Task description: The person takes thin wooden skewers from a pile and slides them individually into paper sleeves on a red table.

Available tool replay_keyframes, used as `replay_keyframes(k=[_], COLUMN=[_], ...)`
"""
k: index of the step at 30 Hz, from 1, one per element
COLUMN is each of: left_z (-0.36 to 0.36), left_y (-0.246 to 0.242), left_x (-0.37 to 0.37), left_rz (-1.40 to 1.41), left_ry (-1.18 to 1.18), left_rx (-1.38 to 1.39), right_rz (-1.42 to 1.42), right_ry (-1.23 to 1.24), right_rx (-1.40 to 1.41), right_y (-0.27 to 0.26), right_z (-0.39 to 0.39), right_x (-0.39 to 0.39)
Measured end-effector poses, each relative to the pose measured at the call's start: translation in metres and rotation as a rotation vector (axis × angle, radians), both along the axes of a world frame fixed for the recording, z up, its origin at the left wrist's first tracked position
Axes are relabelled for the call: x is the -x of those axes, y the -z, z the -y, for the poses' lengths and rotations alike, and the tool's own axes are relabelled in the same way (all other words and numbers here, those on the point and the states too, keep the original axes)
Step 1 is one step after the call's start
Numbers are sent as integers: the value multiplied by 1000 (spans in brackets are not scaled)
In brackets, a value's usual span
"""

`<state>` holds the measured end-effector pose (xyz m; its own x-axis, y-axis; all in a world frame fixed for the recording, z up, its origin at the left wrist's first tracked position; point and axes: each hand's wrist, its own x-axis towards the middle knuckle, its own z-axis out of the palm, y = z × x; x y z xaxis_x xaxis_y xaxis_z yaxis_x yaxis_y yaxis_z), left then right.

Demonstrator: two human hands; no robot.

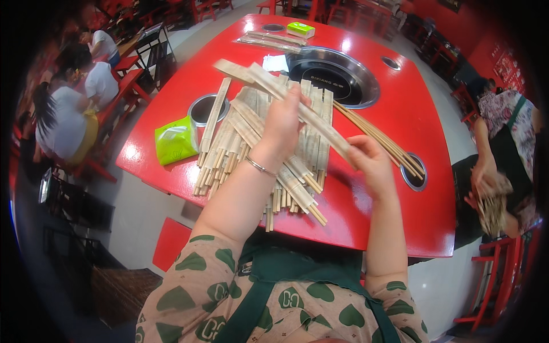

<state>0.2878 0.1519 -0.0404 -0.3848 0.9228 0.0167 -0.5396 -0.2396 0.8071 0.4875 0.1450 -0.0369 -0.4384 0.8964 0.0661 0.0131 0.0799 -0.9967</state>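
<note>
My left hand point(285, 122) is closed around the middle of long paper chopstick sleeves point(319, 124), held aslant above a heap of sleeved wooden chopsticks point(223, 158) on the red table. At the lower right end of one sleeve, the fingertips of my right hand point(371, 160) pinch it. Many chopsticks in the heap stick out of their sleeves towards the near edge. Several bare long chopsticks point(377, 137) lie to the right, their tips over a round metal-rimmed opening point(414, 171).
A round cooktop point(330, 77) is set into the red table point(411, 98). Green tissue packs point(176, 140) lie at left and far back, near plastic-wrapped chopsticks point(270, 41) and a white napkin point(275, 63). A co-worker point(506, 141) at the right handles a blurred bundle. Other people sit at left.
</note>
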Motion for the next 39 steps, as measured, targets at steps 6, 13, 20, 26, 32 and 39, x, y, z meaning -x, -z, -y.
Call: replay_keyframes(k=[6, 13, 20, 26, 32, 39], left_z=[-6, -1, -1, 4, 0, -1], left_y=[5, -5, -6, -9, -4, -4], left_x=[34, 31, 29, 30, 30, 31], left_rz=[-272, -96, -80, -45, -43, -26], left_ry=[-206, -138, -22, -73, -23, -17], left_rx=[116, -33, -95, -60, -71, -51], right_rz=[23, 1090, 1599, 1730, 1664, 1583], right_ry=[85, 411, 175, 39, 273, 198], right_rx=[-59, -911, -654, -545, -805, -748], right_y=[0, 12, 24, 2, 22, 2], right_z=[2, -51, -92, -67, -83, -78], right_x=[13, -25, -33, -55, -73, -70])
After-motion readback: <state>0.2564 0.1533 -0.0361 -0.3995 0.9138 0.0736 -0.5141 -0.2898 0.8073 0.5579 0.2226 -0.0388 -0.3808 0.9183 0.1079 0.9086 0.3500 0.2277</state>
